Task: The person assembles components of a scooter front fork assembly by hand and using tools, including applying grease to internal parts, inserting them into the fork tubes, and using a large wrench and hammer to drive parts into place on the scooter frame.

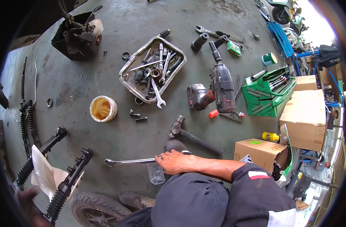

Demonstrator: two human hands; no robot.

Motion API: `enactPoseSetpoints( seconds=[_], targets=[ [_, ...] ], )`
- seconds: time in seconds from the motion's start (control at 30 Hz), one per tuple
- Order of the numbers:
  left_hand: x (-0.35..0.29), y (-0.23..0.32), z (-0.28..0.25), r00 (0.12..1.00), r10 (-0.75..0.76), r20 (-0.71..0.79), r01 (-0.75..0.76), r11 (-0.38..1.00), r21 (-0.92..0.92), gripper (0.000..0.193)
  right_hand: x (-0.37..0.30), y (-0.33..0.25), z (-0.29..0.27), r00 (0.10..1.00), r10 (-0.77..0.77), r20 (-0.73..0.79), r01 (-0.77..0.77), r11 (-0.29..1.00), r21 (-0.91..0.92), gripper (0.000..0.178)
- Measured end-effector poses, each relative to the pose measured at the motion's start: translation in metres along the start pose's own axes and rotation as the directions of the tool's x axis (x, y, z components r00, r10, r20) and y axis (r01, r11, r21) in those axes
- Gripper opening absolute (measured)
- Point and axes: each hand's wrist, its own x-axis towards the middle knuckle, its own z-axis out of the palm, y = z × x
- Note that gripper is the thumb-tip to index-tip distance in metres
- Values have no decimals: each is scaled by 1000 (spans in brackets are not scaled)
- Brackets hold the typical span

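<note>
My right hand (pixel 172 162) reaches in from the right, its fingers closed round one end of a long combination wrench (pixel 129 162). The wrench's ring end points left, just above the floor or on it; I cannot tell which. Below that hand a clear plastic container (pixel 156 174) lies on the floor. A ball-peen hammer (pixel 195 140) rests just beyond it. At the lower left my left hand (pixel 31 206) is dark and blurred, its fingers unclear. It is beside the black front fork legs (pixel 69 179) with rubber boots and a white fender (pixel 48 172).
A metal tray (pixel 125 81) of wrenches and sockets stands ahead, with a tub of amber grease (pixel 103 109) to its left. A cordless impact wrench (pixel 223 89), green toolbox (pixel 264 100) and cardboard boxes (pixel 303 109) are on the right. A tyre (pixel 95 206) is near my boot (pixel 137 199).
</note>
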Motion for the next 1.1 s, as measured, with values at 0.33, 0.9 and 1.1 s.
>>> enactPoseSetpoints(
  seconds=[0.33, 0.9, 1.1],
  targets=[
    [-14, 42, 196, 380, 60, 923, 78, 992, -97, 49, -56, 29, -24, 979, 74, -192, -23, 966, 257, 37],
    [-24, 47, 179, 311, -138, 940, 420, 908, -6, 44, -95, 209, -17, 321, 448, -834, -332, 878, 344, 48],
    [-22, 45, 175, 278, -51, 959, 432, 898, -77, 51, -92, 88, 48, 645, 299, -704, -116, 948, 296, 50]
  ],
)
